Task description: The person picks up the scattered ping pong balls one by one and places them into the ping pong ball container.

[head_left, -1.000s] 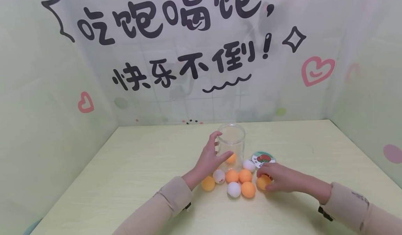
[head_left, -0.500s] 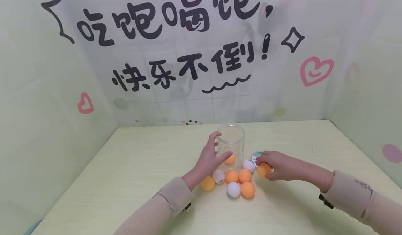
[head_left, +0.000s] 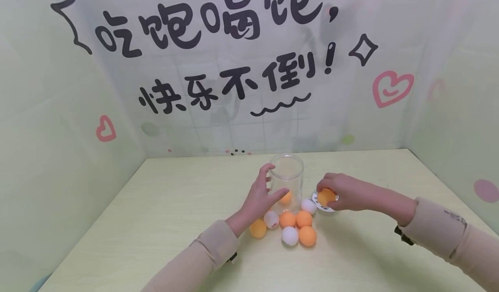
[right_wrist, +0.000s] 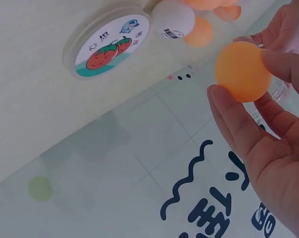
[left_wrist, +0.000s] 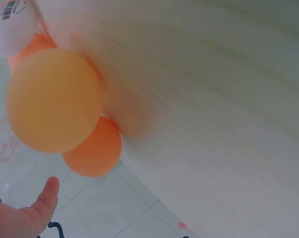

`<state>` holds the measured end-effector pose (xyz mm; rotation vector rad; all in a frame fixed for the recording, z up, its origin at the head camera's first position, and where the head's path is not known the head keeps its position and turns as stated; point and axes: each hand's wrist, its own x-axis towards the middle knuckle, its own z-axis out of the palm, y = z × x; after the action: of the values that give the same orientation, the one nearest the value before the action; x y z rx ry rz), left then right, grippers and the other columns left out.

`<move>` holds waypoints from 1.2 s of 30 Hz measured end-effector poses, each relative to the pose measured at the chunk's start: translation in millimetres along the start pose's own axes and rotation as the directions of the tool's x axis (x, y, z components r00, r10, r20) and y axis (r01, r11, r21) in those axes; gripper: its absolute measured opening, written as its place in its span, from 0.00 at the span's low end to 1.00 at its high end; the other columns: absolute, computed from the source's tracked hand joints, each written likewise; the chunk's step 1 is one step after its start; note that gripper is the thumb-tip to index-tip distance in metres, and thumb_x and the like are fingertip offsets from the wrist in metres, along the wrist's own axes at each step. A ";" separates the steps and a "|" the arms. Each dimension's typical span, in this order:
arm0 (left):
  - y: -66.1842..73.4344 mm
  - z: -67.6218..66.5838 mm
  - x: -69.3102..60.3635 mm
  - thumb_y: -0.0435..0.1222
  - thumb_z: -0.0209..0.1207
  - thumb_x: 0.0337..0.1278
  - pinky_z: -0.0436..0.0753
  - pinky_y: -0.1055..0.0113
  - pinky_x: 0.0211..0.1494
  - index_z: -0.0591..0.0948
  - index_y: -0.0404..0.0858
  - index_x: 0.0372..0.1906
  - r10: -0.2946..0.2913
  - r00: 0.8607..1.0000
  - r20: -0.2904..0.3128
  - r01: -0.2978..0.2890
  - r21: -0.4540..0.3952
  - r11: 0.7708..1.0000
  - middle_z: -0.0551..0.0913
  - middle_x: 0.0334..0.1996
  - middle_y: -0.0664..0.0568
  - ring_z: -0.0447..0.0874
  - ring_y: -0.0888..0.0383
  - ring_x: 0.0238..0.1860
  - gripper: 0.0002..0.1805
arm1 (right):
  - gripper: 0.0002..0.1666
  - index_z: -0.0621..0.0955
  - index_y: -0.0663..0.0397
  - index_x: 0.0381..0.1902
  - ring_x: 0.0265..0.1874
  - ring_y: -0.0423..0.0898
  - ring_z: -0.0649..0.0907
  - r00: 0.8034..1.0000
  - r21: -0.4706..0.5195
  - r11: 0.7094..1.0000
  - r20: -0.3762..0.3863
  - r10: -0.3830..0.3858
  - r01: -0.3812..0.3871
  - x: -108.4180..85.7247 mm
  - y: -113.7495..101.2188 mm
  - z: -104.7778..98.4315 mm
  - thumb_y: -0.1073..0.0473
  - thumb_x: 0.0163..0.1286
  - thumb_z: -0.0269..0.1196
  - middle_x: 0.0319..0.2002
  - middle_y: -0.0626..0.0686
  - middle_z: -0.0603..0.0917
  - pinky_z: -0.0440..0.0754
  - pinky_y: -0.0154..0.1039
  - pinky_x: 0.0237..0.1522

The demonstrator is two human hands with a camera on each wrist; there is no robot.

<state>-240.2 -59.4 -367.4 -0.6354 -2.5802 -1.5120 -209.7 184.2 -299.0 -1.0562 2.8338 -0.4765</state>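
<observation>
Nearest me were the person's beige sleeves point(head_left: 210, 251), reaching in over the pale wooden tabletop point(head_left: 175, 205). In front of everything else sat a small round white ball point(head_left: 290, 236) and, just beside it, a bright orange ball point(head_left: 308, 236). Behind these ran a loose row: a yellowish-orange ball point(head_left: 258, 228), a white ball with red print point(head_left: 271, 219) and two orange balls point(head_left: 287, 219) side by side. A little farther back lay another white ball point(head_left: 309, 206), to the right of the jar's foot. The left hand point(head_left: 257, 199) was curled about the near left side of a tall, clear, lidless cylindrical jar point(head_left: 287, 181), which stood upright. The right hand point(head_left: 348, 192) pinched a smooth orange ball point(right_wrist: 243, 72) clear of the tabletop, to the jar's right, and near it lay a round white disc printed with red fruit point(right_wrist: 112, 57). As far as I could tell, the gathering was barely begun: one orange ball point(head_left: 286, 198) showed inside the jar, one was in the fingers, and at least seven lay outside. Beyond stood a pale backdrop point(head_left: 218, 131) with bold black lettering.
</observation>
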 end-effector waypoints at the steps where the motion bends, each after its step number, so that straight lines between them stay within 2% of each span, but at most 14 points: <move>1: 0.0 0.0 0.0 0.44 0.62 0.53 0.75 0.51 0.55 0.55 0.49 0.62 -0.001 1.000 0.000 0.001 0.001 1.000 0.59 0.66 0.45 0.66 0.42 0.61 0.36 | 0.16 0.79 0.59 0.41 0.32 0.40 0.74 1.000 -0.010 1.000 0.001 0.005 -0.005 0.8 -1.1 -2.8 0.65 0.53 0.67 0.37 0.49 0.77 0.77 0.32 0.32; 11: 0.0 0.2 0.1 0.44 0.62 0.53 0.76 0.52 0.54 0.55 0.48 0.62 0.002 1.000 -0.001 -0.002 0.006 1.000 0.59 0.66 0.45 0.66 0.42 0.61 0.36 | 0.17 0.79 0.59 0.40 0.32 0.41 0.74 0.998 -0.060 0.997 -0.047 -0.042 0.039 7.8 -5.6 -25.8 0.64 0.52 0.68 0.36 0.49 0.77 0.79 0.34 0.33; 21: 0.9 0.5 -0.3 0.44 0.62 0.53 0.75 0.52 0.55 0.55 0.49 0.62 -0.015 1.000 0.001 0.015 0.003 1.000 0.59 0.66 0.45 0.66 0.42 0.61 0.36 | 0.16 0.79 0.60 0.41 0.31 0.42 0.74 0.993 -0.123 0.991 -0.095 -0.072 0.060 15.9 -15.5 -41.0 0.68 0.52 0.67 0.36 0.51 0.77 0.78 0.32 0.31; 36: 1.5 -0.6 1.9 0.45 0.62 0.52 0.74 0.51 0.56 0.55 0.50 0.62 -0.021 1.000 0.006 0.020 0.036 0.999 0.59 0.66 0.47 0.67 0.43 0.60 0.36 | 0.17 0.78 0.61 0.44 0.32 0.46 0.76 0.987 -0.111 0.993 -0.153 -0.045 0.028 40.0 -24.1 -53.7 0.68 0.55 0.64 0.38 0.54 0.78 0.80 0.38 0.35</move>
<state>-241.4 -58.6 -365.3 -0.6125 -2.6198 -1.4687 -234.7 154.9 -239.2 -1.1394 3.0126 -0.4298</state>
